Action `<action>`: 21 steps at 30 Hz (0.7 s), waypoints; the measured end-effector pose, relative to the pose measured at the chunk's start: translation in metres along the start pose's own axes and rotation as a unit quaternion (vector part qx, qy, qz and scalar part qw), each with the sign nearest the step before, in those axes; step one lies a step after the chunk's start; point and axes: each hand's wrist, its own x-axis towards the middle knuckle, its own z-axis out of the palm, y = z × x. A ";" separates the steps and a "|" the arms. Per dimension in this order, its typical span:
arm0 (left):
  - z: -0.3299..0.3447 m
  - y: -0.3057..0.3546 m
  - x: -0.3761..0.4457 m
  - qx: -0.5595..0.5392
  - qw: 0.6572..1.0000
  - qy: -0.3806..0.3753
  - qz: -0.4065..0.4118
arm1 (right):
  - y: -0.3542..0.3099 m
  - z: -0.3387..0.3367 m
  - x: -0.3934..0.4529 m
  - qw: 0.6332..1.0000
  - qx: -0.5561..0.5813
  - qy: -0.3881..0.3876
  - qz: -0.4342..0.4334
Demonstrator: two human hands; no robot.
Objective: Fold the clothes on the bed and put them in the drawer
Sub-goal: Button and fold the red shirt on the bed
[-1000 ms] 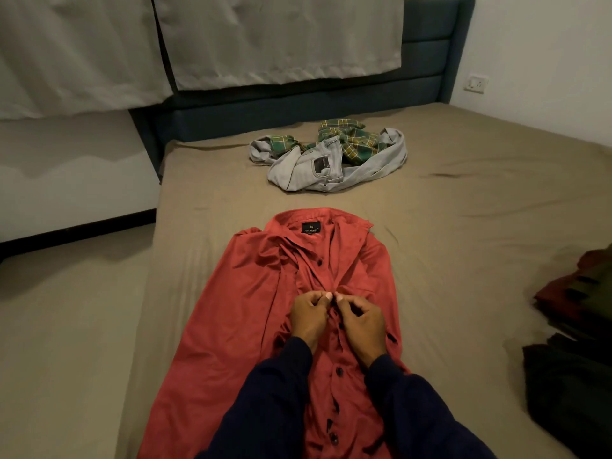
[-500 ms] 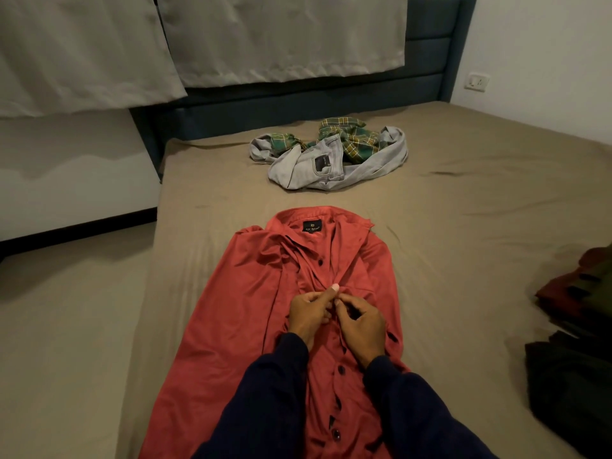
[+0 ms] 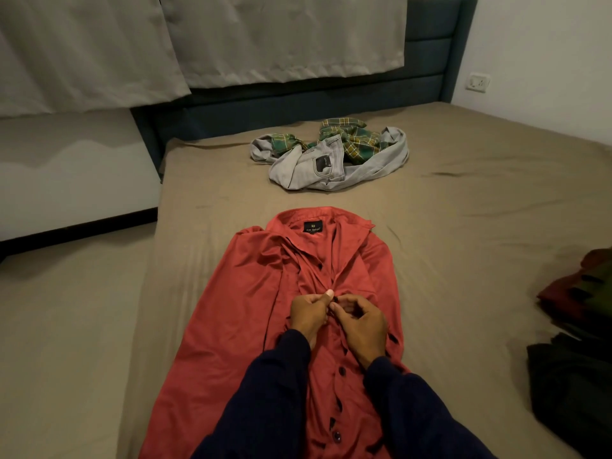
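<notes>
Pinching the front placket of a red shirt [image 3: 231,309] spread face-up on the bed [image 3: 463,243], the left hand [image 3: 308,314] and right hand [image 3: 361,321] seem to fasten a button, likely so it folds neatly; grey jeans [image 3: 314,167] wait beyond.

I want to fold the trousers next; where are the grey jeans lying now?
In the head view, the grey jeans lie crumpled at the far middle of the bed, tangled with a green plaid garment, beyond the red shirt.

Grey curtains [image 3: 231,38], wall socket [image 3: 479,83] — blue headboard [image 3: 427,44], beige floor [image 3: 66,309]
</notes>
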 end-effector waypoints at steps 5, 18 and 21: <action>0.001 -0.003 0.000 0.020 1.000 -0.007 0.018 | 0.002 0.000 0.001 1.000 -0.014 -0.005 0.000; -0.008 -0.012 -0.006 0.066 0.991 -0.025 0.110 | -0.004 0.000 -0.013 0.994 -0.109 -0.011 -0.020; -0.011 -0.011 -0.022 0.085 0.990 -0.049 0.106 | -0.009 -0.009 -0.028 0.993 -0.117 -0.018 -0.008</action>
